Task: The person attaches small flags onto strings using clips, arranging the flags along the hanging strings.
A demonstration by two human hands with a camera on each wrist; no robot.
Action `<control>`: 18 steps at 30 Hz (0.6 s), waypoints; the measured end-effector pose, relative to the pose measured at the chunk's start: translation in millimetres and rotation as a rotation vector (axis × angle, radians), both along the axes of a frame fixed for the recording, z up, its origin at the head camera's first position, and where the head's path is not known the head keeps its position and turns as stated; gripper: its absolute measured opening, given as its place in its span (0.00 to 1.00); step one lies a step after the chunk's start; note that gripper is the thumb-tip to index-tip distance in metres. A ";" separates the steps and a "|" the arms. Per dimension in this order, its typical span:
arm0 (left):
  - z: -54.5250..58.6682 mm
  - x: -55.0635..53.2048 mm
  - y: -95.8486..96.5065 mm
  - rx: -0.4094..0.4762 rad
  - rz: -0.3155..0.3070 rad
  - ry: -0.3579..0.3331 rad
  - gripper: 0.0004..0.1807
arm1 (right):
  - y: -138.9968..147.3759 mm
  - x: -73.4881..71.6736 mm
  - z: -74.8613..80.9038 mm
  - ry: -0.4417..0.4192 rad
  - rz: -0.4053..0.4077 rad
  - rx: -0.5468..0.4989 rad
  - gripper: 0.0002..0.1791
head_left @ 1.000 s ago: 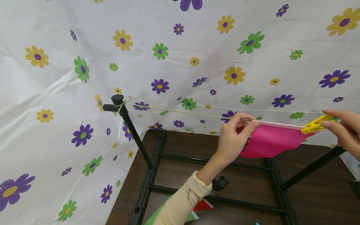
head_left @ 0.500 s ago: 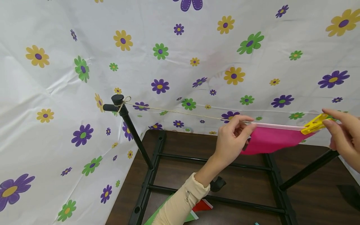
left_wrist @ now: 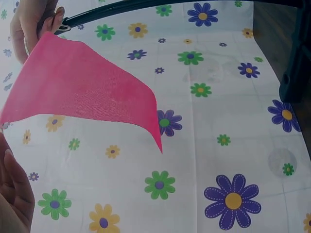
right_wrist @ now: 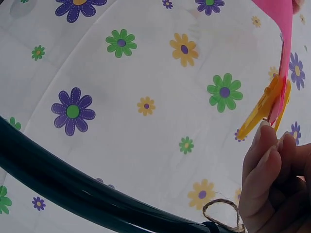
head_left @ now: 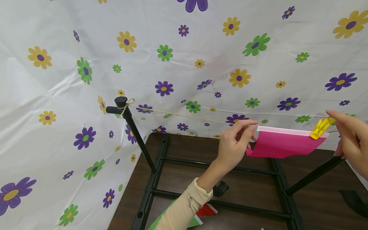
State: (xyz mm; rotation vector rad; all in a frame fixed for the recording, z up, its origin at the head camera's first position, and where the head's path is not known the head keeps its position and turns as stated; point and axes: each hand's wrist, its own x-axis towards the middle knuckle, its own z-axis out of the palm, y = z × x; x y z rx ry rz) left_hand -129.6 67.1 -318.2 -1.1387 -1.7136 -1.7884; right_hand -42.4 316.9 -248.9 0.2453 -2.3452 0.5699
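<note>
A pink cloth flag with a white top hem stretches between my two hands, just under a thin twine line. My left hand pinches at the flag's upper left corner, by the twine. A yellow clothespin grips the flag near its upper right corner. My right hand holds the clothespin's handle end, its index finger lying over it. The right wrist view shows the clothespin straddling the cloth, with the right fingertips against it. In the left wrist view the flag hangs wide and wavy.
The twine is tied in a bow on a black post at the left. A black tube frame sits on the brown tabletop. Green paper and red paper lie beneath the left sleeve. A flower-print sheet covers the back.
The left hand has shifted slightly left, showing more of the flag's left edge. The clothespin has turned steeper in the right fingers, and the flag's white hem shows wider.
</note>
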 end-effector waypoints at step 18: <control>-14.8 14.2 -34.7 0.070 -0.044 0.092 0.10 | 4.8 3.9 -10.6 -0.058 0.018 -0.008 0.29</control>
